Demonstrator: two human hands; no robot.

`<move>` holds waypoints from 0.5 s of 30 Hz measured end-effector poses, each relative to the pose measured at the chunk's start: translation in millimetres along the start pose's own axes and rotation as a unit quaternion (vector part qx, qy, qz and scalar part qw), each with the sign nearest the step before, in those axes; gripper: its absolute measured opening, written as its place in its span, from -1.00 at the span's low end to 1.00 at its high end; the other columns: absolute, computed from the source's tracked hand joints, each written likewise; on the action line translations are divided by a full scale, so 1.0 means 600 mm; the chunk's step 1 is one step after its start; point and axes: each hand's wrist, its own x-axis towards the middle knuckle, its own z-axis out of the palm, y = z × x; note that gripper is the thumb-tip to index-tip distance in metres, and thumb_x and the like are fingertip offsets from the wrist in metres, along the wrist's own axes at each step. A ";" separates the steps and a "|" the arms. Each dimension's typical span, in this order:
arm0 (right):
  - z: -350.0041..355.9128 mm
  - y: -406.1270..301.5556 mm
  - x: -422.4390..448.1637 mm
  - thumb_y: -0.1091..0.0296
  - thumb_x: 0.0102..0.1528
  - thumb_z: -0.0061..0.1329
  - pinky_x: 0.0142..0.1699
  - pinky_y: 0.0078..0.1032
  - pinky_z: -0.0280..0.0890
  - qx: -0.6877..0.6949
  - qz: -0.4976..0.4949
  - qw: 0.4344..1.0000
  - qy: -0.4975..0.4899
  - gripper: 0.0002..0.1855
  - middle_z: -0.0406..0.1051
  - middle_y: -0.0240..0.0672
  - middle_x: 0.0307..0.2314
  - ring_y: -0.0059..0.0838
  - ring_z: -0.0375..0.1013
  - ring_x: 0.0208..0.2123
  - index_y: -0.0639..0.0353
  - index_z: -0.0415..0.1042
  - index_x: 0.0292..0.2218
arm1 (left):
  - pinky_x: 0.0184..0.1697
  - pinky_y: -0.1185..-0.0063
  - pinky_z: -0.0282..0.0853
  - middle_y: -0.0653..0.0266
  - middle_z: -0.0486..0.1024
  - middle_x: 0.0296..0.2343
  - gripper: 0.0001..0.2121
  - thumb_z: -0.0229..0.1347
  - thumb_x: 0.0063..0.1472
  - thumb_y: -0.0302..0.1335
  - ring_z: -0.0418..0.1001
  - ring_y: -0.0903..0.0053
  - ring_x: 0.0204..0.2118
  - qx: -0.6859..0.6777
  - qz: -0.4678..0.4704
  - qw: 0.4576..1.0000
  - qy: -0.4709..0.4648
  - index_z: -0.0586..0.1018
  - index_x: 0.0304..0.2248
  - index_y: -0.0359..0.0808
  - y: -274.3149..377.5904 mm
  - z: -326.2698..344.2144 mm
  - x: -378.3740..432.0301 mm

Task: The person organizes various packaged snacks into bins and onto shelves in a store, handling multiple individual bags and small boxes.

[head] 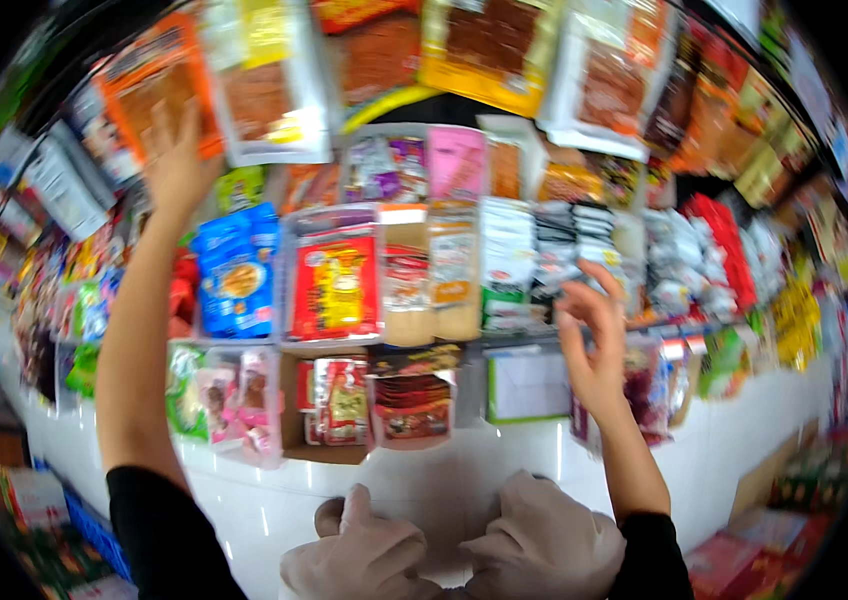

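My left hand (pixel 178 154) is raised at the upper left, its fingers laid against an orange snack packet (pixel 161 82) with a clear window. Whether the fingers grip the packet or only touch it, I cannot tell. Right of it hangs a white-edged packet (pixel 266 97) of brown food. My right hand (pixel 595 337) hovers over the front of the display with fingers curled and apart, nothing in them. Close to its fingertips stand black and white packets (pixel 555 247). Below it lies a pale box with a green edge (pixel 529 382).
Plastic bins hold a blue packet (pixel 238 270), a red and yellow packet (pixel 335 281) and several others. A cardboard box (pixel 326 451) of red packets sits at the front. The glossy white floor (pixel 244 487) shows below. Cartons (pixel 746 547) stand lower right, a blue crate (pixel 94 529) lower left.
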 end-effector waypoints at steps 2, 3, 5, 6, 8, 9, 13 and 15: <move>0.001 -0.007 0.012 0.59 0.10 -0.14 -0.14 -0.54 0.31 -0.003 -0.011 1.000 0.004 -0.69 0.13 -0.16 0.05 -0.50 0.35 -0.23 0.23 0.37 -0.08 | 0.23 0.24 -0.04 -0.23 0.01 0.16 -0.32 0.18 0.04 -0.24 0.05 -0.06 0.18 -0.062 0.071 0.990 0.107 0.26 0.12 -0.35 -0.071 0.026 -0.013; -0.016 -0.012 0.024 0.59 0.10 -0.14 -0.15 -0.54 0.31 -0.015 -0.017 1.000 0.013 -0.69 0.14 -0.17 0.05 -0.50 0.35 -0.22 0.22 0.38 -0.09 | 0.22 0.23 -0.02 -0.28 0.05 0.13 -0.36 0.16 0.08 -0.29 0.06 -0.07 0.17 -0.108 0.089 0.982 0.125 0.26 0.09 -0.42 -0.067 0.008 -0.031; -0.059 0.028 0.027 0.56 0.10 -0.13 -0.17 -0.55 0.31 -0.057 -0.022 0.996 0.065 -0.69 0.21 -0.17 -0.01 -0.49 0.34 -0.23 0.21 0.38 -0.09 | 0.23 0.26 -0.07 -0.20 0.04 0.14 -0.40 0.16 0.10 -0.37 0.01 0.00 0.20 -0.207 0.109 0.967 0.099 0.24 0.11 -0.35 0.009 -0.038 -0.092; -0.085 0.048 0.027 0.56 0.10 -0.13 -0.16 -0.56 0.31 -0.069 0.003 0.993 0.096 -0.69 0.24 -0.18 -0.04 -0.48 0.34 -0.23 0.21 0.38 -0.09 | 0.23 0.26 -0.10 -0.15 0.03 0.15 -0.40 0.15 0.10 -0.40 -0.01 0.03 0.21 -0.259 0.111 0.956 0.083 0.23 0.12 -0.30 0.056 -0.069 -0.120; -0.145 0.076 0.028 0.55 0.11 -0.13 -0.15 -0.56 0.30 -0.098 0.027 0.984 0.144 -0.70 0.29 -0.21 -0.07 -0.47 0.35 -0.23 0.22 0.38 -0.09 | 0.24 0.27 -0.12 -0.08 0.04 0.15 -0.41 0.14 0.09 -0.47 -0.03 0.06 0.23 -0.300 0.115 0.945 0.055 0.23 0.12 -0.30 0.147 -0.133 -0.175; -0.165 0.081 0.039 0.54 0.11 -0.14 -0.14 -0.57 0.30 -0.100 0.022 0.981 0.162 -0.70 0.31 -0.23 -0.09 -0.46 0.36 -0.22 0.22 0.38 -0.09 | 0.24 0.28 -0.12 -0.05 0.05 0.15 -0.42 0.12 0.08 -0.51 -0.02 0.06 0.22 -0.314 0.123 0.940 0.053 0.24 0.12 -0.30 0.164 -0.160 -0.190; -0.211 0.154 0.099 0.48 0.15 -0.15 -0.08 -0.38 0.29 -0.123 0.017 0.977 0.175 -0.74 0.41 -0.15 -0.20 -0.25 0.41 -0.16 0.25 0.38 -0.11 | 0.23 0.29 -0.10 -0.04 0.09 0.13 -0.47 0.10 0.05 -0.56 0.01 0.08 0.20 -0.380 0.209 0.900 -0.054 0.31 0.07 -0.30 0.256 -0.238 -0.242; -0.249 0.196 0.147 0.44 0.15 -0.18 -0.07 -0.27 0.30 -0.227 -0.017 0.962 0.151 -0.73 0.43 -0.08 -0.20 -0.12 0.42 -0.15 0.25 0.40 -0.11 | 0.22 0.30 -0.04 -0.03 0.14 0.10 -0.54 0.10 0.03 -0.58 0.05 0.10 0.19 -0.452 0.250 0.843 -0.149 0.40 -0.01 -0.30 0.310 -0.265 -0.258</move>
